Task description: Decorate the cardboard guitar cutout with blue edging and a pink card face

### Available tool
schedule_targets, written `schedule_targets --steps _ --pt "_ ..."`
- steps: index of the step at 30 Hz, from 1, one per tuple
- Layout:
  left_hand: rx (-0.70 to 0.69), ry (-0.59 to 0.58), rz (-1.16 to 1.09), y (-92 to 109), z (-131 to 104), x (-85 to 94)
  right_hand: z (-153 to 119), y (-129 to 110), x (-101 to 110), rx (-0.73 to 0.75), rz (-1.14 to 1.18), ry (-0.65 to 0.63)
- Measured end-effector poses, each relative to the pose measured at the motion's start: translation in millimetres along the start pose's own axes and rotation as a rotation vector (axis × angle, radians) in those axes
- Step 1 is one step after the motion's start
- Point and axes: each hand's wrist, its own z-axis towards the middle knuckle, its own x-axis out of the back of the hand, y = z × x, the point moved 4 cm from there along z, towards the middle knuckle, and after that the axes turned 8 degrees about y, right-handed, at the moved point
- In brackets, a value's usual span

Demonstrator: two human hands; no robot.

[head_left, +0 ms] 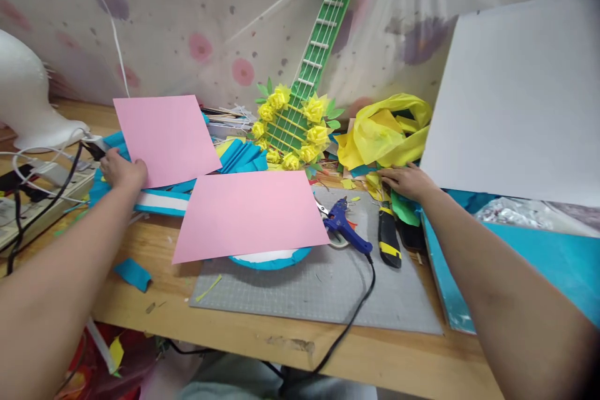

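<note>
My left hand (122, 170) rests at the left edge of a pink paper sheet (166, 140), over blue crepe paper (100, 190); its thumb is apart from the fingers. A second pink sheet (253, 215) lies across a white piece with a blue rim (269, 259). My right hand (407, 181), fingers stretched out, touches yellow and green scraps below a crumpled yellow crepe bundle (387, 131). Close by it are a black and yellow utility knife (389, 237) and a blue glue gun (347, 225). Scissors (322, 208) are partly hidden behind the glue gun and the sheet.
A green paper guitar (323, 44) with yellow flowers leans against the curtain. At right a large white sheet (515, 100) stands above a blue flat pack (529, 269). A grey cutting mat (398, 300) lies in front. Cables, a power strip (47, 206) and a white foam head (28, 94) are left.
</note>
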Motion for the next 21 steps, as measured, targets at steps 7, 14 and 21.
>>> schedule_targets --steps 7,14,21 --pt "-0.357 -0.17 -0.003 30 -34 -0.5 -11 -30 9 0.127 -0.088 0.017" --pt "-0.455 -0.639 0.179 25 -64 -36.1 -16 -58 22 0.051 -0.05 0.124" --pt "-0.47 -0.474 0.283 30 -62 -31.4 -25 -112 48 -0.093 0.132 0.233"
